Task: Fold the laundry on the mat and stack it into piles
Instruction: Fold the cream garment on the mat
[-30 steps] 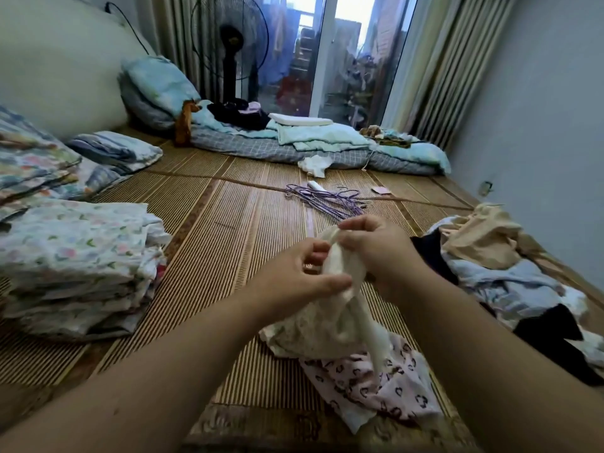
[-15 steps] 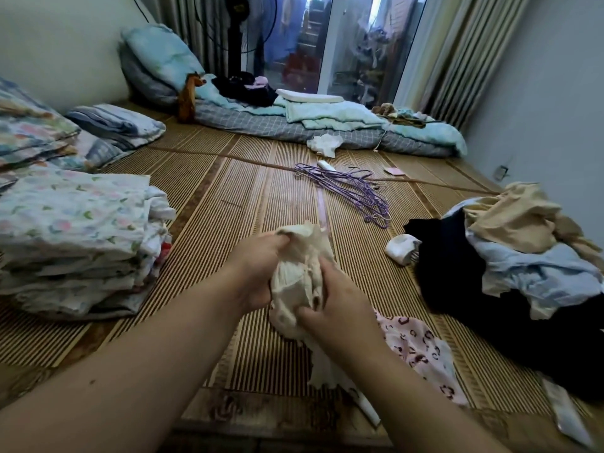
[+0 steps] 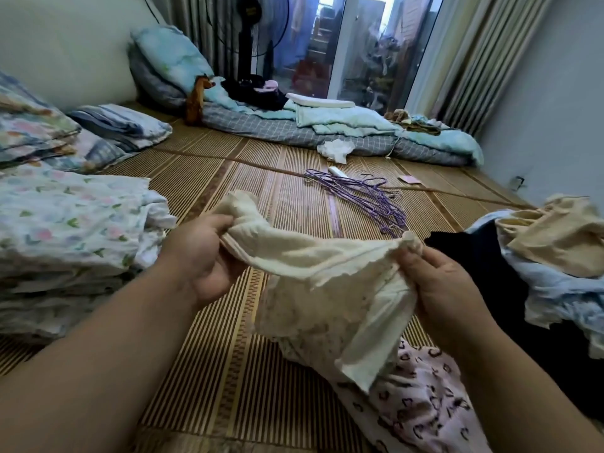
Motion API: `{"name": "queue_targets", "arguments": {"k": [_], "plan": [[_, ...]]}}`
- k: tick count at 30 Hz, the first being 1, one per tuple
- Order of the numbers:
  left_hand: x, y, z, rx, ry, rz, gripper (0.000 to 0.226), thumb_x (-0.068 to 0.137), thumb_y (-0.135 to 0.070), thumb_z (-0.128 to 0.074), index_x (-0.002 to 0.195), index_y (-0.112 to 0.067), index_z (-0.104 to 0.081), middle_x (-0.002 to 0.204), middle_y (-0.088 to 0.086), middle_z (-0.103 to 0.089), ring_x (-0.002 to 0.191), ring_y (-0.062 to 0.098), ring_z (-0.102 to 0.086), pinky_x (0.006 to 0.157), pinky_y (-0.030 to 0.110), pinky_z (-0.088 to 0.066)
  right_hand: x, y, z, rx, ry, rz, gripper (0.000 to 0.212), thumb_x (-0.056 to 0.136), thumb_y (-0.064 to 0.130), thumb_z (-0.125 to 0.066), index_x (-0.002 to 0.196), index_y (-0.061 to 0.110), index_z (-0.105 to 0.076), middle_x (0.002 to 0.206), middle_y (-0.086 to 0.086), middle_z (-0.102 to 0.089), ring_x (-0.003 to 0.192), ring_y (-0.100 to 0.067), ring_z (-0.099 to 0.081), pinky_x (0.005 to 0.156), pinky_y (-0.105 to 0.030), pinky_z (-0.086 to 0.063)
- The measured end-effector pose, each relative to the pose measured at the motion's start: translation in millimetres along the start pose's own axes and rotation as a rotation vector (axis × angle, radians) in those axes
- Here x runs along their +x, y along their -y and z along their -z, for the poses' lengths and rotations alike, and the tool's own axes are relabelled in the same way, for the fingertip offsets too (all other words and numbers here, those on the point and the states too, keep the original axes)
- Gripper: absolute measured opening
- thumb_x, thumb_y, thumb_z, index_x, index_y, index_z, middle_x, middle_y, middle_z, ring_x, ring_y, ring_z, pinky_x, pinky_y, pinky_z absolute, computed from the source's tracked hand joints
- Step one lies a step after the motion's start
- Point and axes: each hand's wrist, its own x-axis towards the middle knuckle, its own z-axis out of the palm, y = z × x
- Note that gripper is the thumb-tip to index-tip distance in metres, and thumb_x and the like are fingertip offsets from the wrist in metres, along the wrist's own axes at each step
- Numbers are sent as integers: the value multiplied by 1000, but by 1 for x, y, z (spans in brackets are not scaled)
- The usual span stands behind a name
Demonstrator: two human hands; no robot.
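Garment (image 3: 327, 276), cream, hung stretched above the near mat (image 3: 228, 371), left hand (image 3: 199, 253) and right hand (image 3: 441, 282) each pinching an end. Best to pull it taut and square the edges before laying it flat.

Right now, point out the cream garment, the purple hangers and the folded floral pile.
cream garment (image 3: 327, 266): head view, middle of its stretched top edge.
purple hangers (image 3: 367, 200): head view, middle of the bundle.
folded floral pile (image 3: 72, 217): head view, top layer.
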Motion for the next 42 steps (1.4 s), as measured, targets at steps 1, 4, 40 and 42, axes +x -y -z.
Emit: {"name": "queue_targets", "arguments": {"k": [1, 4, 40, 42], "plan": [[1, -3, 1, -15, -15, -19, 31, 99, -7, -39, 123, -10, -59, 78, 14, -74, 66, 20, -72, 57, 30, -60, 1, 3, 0, 24, -37, 15, 33, 63, 44, -70, 81, 18, -77, 83, -5, -73, 73, -18, -68, 69, -32, -57], [-3, -9, 3, -6, 26, -117, 59, 92, 9, -31, 142, -20, -42, 98, 13, -67, 62, 19, -72, 52, 25, -57, 2, 13, 0, 103, -137, -4, 23, 89, 30, -59, 100, 12, -70, 91, -9, -71, 80, -22, -65, 79, -39, -55], [-28, -29, -3, 1749, -60, -608, 15, 84, -28, -67, 70, -31, -66, 72, -9, -63, 70, 8, -55, 57, 28, -39, -28, 18, 52, -953, -250, 149, 18, 83, 29, -72, 70, 17, -71, 65, -4, -66, 64, -21, -61, 59, -35, -46], [-28, -32, 5, 1701, -151, -649, 17, 88, -29, -61, 71, -31, -63, 68, -12, -58, 66, 6, -51, 57, 30, -36, -31, 26, 45, -943, -248, 172, 20, 86, 32, -68, 68, 24, -69, 68, 1, -67, 66, -17, -61, 60, -33, -47]]}}
